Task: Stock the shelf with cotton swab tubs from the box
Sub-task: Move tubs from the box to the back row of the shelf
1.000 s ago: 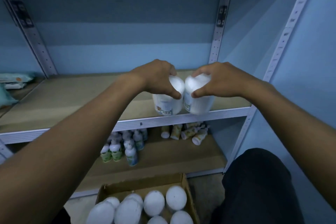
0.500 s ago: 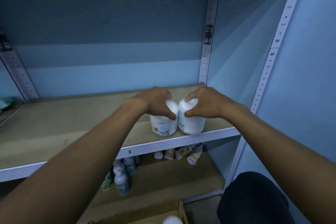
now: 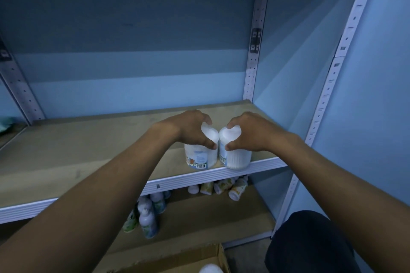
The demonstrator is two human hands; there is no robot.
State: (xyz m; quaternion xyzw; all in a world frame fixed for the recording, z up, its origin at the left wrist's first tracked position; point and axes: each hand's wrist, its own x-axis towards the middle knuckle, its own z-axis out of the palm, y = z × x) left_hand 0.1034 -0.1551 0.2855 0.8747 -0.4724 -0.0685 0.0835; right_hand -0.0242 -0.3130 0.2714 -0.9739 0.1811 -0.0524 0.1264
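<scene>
Two white cotton swab tubs stand side by side at the front right of the wooden shelf point(image 3: 88, 146). My left hand point(image 3: 188, 128) grips the top of the left tub point(image 3: 199, 157), which shows a label and barcode. My right hand point(image 3: 250, 133) grips the top of the right tub point(image 3: 235, 157), whose base reaches the shelf's front rail. The tubs touch each other. The cardboard box point(image 3: 199, 257) shows at the bottom edge, with one white tub lid point(image 3: 210, 269) visible inside.
Below, a lower shelf point(image 3: 221, 213) holds several small bottles, some upright point(image 3: 147, 217), some lying down point(image 3: 224, 186). White perforated uprights point(image 3: 253, 62) frame the blue wall. A dark trouser knee point(image 3: 310, 244) is at the lower right. Packets point(image 3: 6, 123) sit far left.
The view has tilted upward, so the box has mostly left the frame. Both hands have lowered the two tubs onto the shelf's front edge, keeping their grip.
</scene>
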